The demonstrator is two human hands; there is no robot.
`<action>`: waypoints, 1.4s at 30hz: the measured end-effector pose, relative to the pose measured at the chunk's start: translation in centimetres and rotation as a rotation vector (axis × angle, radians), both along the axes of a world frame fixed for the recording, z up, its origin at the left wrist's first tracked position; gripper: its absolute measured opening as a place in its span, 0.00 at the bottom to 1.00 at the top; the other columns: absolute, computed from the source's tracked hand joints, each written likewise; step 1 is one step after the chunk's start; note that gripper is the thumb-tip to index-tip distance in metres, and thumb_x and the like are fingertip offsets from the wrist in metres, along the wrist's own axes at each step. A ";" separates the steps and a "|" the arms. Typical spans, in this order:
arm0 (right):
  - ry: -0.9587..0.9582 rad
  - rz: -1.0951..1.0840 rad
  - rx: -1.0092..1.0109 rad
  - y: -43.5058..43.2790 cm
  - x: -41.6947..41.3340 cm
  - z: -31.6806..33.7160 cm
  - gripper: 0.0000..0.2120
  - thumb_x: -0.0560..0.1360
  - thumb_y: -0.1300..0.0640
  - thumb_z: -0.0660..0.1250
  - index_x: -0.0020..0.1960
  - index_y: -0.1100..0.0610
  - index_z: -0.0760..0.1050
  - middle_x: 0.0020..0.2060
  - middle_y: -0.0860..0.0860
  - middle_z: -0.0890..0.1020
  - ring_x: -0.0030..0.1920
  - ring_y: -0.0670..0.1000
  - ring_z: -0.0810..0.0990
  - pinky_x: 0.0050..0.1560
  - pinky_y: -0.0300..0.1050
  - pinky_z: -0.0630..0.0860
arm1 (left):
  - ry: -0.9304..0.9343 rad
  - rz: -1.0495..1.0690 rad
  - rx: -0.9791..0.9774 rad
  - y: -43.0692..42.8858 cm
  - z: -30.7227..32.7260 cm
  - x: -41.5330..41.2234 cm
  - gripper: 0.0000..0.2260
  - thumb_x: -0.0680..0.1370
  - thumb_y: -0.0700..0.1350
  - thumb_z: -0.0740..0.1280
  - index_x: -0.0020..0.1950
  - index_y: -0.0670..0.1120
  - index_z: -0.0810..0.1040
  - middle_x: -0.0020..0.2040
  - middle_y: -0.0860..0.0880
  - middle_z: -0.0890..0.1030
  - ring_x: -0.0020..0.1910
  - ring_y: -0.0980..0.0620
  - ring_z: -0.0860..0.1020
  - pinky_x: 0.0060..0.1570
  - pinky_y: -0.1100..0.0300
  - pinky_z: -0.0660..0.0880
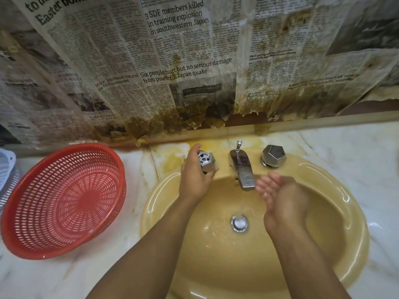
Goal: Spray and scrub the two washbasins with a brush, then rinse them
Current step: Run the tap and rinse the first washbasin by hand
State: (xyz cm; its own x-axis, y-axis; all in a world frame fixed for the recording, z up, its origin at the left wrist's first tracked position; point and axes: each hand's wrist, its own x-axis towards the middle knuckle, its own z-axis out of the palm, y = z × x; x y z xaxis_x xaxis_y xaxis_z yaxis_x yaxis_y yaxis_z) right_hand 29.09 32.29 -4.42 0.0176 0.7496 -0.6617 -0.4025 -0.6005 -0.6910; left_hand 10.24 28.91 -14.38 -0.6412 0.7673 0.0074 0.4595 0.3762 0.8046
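A yellow oval washbasin (336,212) fills the lower right, with a chrome drain (239,223) at its bottom. My left hand (194,178) grips the left chrome tap handle (206,161) at the basin's back rim. A chrome spout (243,170) stands in the middle, and a thin stream of water runs from it toward the drain. My right hand (278,193) is cupped, fingers apart, just right of the spout's tip and holds nothing. The right tap handle (273,156) stands untouched. No brush or spray bottle shows, and only one basin is in view.
A red plastic mesh basket (64,201) lies tilted on the marble counter (356,147) left of the basin. A white mesh item (6,167) sits at the far left edge. Stained, torn newspaper (172,61) covers the wall behind.
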 end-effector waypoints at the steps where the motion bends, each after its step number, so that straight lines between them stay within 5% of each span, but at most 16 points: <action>1: 0.023 -0.018 -0.087 -0.2 0.7 -1.2 0.15 0.83 0.61 0.54 0.59 0.68 0.77 0.51 0.63 0.82 0.43 0.56 0.83 0.42 0.44 0.80 | 0.054 0.038 -0.034 -0.2 0.0 0.5 0.37 0.75 0.55 0.76 0.78 0.57 0.59 0.69 0.53 0.74 0.66 0.44 0.74 0.68 0.45 0.73; 3: 0.159 0.022 -0.282 -0.5 1.2 -3.3 0.19 0.85 0.56 0.52 0.60 0.69 0.74 0.61 0.66 0.79 0.55 0.61 0.81 0.56 0.52 0.78 | 0.227 0.142 -0.149 -0.8 0.0 1.5 0.39 0.77 0.63 0.70 0.81 0.50 0.56 0.76 0.50 0.70 0.76 0.45 0.67 0.78 0.47 0.58; 6: 0.422 0.112 -0.445 0.1 -0.4 -4.0 0.29 0.86 0.47 0.54 0.69 0.74 0.66 0.63 0.72 0.76 0.66 0.69 0.75 0.71 0.60 0.70 | 0.360 0.208 -0.379 -1.2 -0.5 2.1 0.45 0.78 0.73 0.55 0.83 0.42 0.51 0.83 0.46 0.57 0.84 0.48 0.46 0.79 0.41 0.35; 11: 0.613 0.060 -0.456 1.7 -2.9 -3.4 0.27 0.86 0.50 0.54 0.67 0.76 0.69 0.59 0.75 0.78 0.66 0.70 0.76 0.72 0.62 0.69 | 0.415 -0.003 -0.489 -2.4 -0.4 0.7 0.40 0.80 0.73 0.45 0.85 0.50 0.45 0.85 0.51 0.44 0.83 0.51 0.38 0.79 0.41 0.35; 21: 0.695 0.124 -0.447 0.7 -2.5 -3.8 0.25 0.86 0.52 0.55 0.64 0.76 0.70 0.59 0.74 0.78 0.65 0.71 0.76 0.72 0.61 0.69 | 0.486 -0.186 -0.501 -4.2 -0.6 -1.2 0.36 0.82 0.70 0.42 0.85 0.52 0.43 0.84 0.54 0.36 0.82 0.53 0.37 0.79 0.42 0.38; 25: 0.410 0.113 -0.461 -0.3 -0.2 -5.3 0.17 0.85 0.56 0.55 0.61 0.67 0.75 0.51 0.65 0.84 0.53 0.61 0.83 0.52 0.53 0.79 | 0.414 -0.197 -0.385 -5.0 -1.0 -1.7 0.31 0.84 0.67 0.47 0.85 0.56 0.51 0.85 0.55 0.42 0.82 0.55 0.38 0.80 0.45 0.38; 29: 0.177 0.044 -0.359 0.5 2.0 -4.6 0.14 0.81 0.60 0.54 0.50 0.61 0.78 0.40 0.54 0.78 0.37 0.51 0.76 0.38 0.44 0.73 | 0.163 -0.041 -0.143 -5.4 -0.5 -1.6 0.26 0.83 0.56 0.65 0.80 0.56 0.66 0.82 0.57 0.60 0.82 0.61 0.49 0.79 0.55 0.39; 34: 0.204 0.298 -0.046 2.2 -0.9 2.2 0.15 0.84 0.58 0.56 0.55 0.67 0.77 0.47 0.62 0.86 0.46 0.57 0.87 0.46 0.46 0.83 | -0.116 0.026 -0.081 -2.8 0.8 -0.4 0.45 0.73 0.56 0.78 0.83 0.61 0.55 0.66 0.65 0.76 0.67 0.74 0.62 0.79 0.55 0.36; 37: 0.172 0.508 0.034 2.7 -5.0 4.9 0.13 0.83 0.63 0.59 0.61 0.72 0.73 0.55 0.68 0.82 0.57 0.64 0.84 0.60 0.53 0.81 | -0.067 0.056 -0.075 -0.8 0.9 0.0 0.34 0.71 0.54 0.79 0.74 0.59 0.68 0.58 0.60 0.82 0.59 0.67 0.71 0.80 0.48 0.44; 42: 0.024 0.651 0.127 2.0 -8.4 5.8 0.12 0.83 0.61 0.62 0.63 0.67 0.73 0.58 0.66 0.78 0.60 0.61 0.80 0.66 0.54 0.78 | 0.103 -0.034 -0.061 -0.6 0.3 -0.9 0.29 0.73 0.59 0.76 0.69 0.56 0.68 0.56 0.60 0.79 0.60 0.55 0.76 0.72 0.50 0.58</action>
State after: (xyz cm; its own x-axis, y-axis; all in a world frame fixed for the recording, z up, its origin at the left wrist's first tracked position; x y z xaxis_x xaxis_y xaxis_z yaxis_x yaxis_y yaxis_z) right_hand 20.70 34.26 1.38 -0.4790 0.6741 -0.5623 -0.0006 -0.6408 -0.7677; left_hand 9.33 28.27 -14.10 -0.6134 0.7894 0.0245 0.5514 0.4058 0.7289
